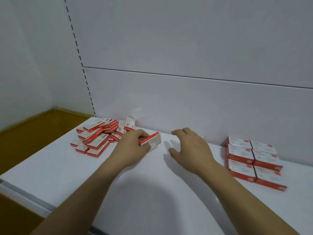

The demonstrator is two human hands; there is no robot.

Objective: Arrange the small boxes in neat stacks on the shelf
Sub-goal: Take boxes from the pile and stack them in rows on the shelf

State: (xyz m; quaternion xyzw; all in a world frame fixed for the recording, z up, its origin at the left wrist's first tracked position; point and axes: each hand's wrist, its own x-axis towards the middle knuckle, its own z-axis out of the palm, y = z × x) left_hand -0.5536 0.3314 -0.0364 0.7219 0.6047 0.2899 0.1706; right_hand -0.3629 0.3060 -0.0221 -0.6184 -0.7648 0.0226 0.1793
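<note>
Currently the left hand [135, 146] has its grip clamped on 1 red-and-white box [150, 141] just above the white shelf [152, 192], beside the loose pile [100, 136] at left. Right hand [189, 148] hovers spread, empty. Neat stacks [252, 160] stand well apart at right.

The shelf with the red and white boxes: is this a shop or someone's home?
Probably a shop or stockroom. The white shelf backs onto a panel with a slotted upright, as in store fittings, and many identical barcoded boxes lie in a loose pile left, with neat stacks right.
</note>
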